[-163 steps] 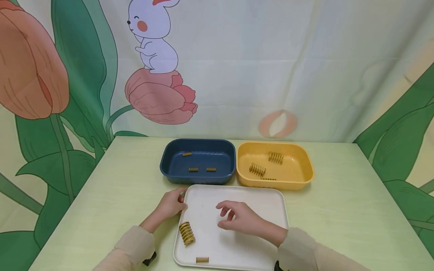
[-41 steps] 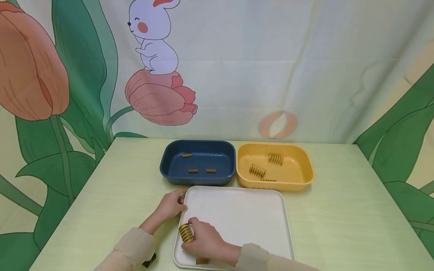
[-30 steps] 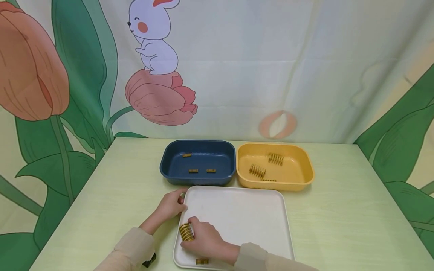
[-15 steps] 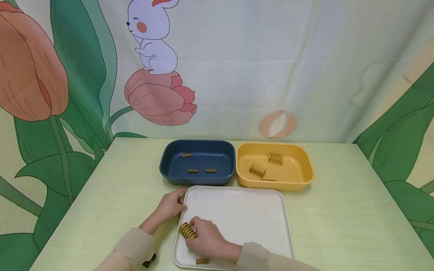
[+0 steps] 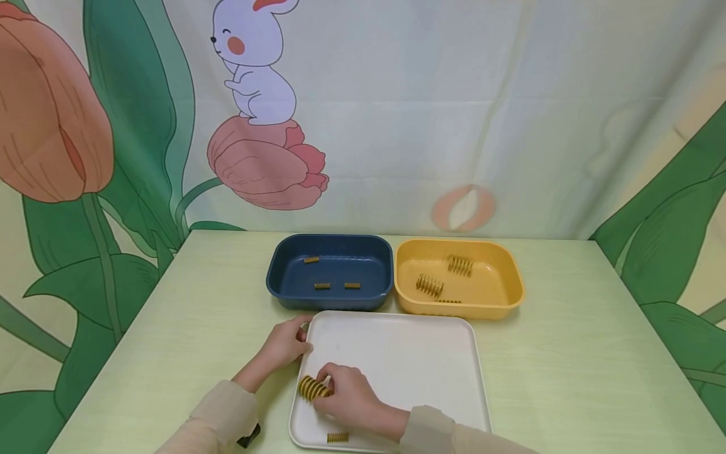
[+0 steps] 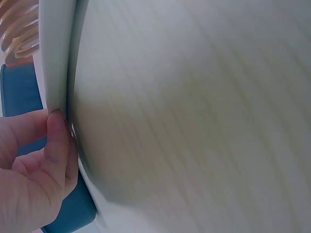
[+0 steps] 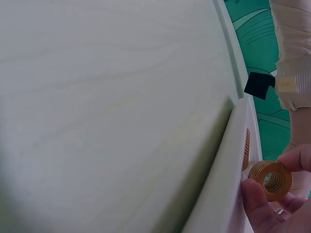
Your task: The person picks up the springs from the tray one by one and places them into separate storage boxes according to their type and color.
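A thick gold coil spring (image 5: 312, 388) is pinched between the thumb and fingers of my right hand (image 5: 353, 396), over the left side of the white tray (image 5: 408, 353). In the right wrist view the spring (image 7: 262, 170) shows one round end, with thumb and fingertips on its sides. My left hand (image 5: 282, 342) grips the tray's left edge near its far corner; in the left wrist view its thumb and fingers pinch the rim (image 6: 54, 73). A smaller gold spring (image 5: 338, 437) lies on the tray near its front edge.
Behind the tray stands a blue container (image 5: 329, 302) holding 3 small springs. Right beside it is a yellow container (image 5: 499, 309) with 3 larger springs. A printed cloth (image 5: 386, 126) hangs behind the pale green table (image 5: 567, 347).
My right hand, earlier held apart over the tray's middle, has moved left and taken hold of the thick spring. Since then the spring has turned more sideways. My left hand stays in place.
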{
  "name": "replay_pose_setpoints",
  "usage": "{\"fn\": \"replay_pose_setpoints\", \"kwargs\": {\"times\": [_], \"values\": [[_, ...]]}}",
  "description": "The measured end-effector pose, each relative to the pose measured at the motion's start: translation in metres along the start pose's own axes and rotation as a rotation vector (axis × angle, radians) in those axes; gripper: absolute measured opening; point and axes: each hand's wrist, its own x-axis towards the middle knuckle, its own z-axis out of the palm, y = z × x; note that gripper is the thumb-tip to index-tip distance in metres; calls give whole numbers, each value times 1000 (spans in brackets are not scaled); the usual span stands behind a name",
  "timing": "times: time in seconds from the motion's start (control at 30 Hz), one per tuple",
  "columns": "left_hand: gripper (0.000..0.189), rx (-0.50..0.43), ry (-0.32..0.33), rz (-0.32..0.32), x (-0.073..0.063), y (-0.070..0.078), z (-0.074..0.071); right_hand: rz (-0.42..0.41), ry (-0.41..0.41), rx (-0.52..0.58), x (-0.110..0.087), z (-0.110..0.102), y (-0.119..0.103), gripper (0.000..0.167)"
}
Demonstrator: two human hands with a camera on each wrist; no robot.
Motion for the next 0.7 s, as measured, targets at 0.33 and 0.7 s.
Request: {"fn": "replay_pose_setpoints", "kwargs": {"times": [0.33,0.7], "values": [[50,-12,10,6,0,0,0,-32,9,-3,-1,-2,-1,18],[50,-18,9,1,-1,0,0,-50,31,39,-4,-3,1,17]]}}
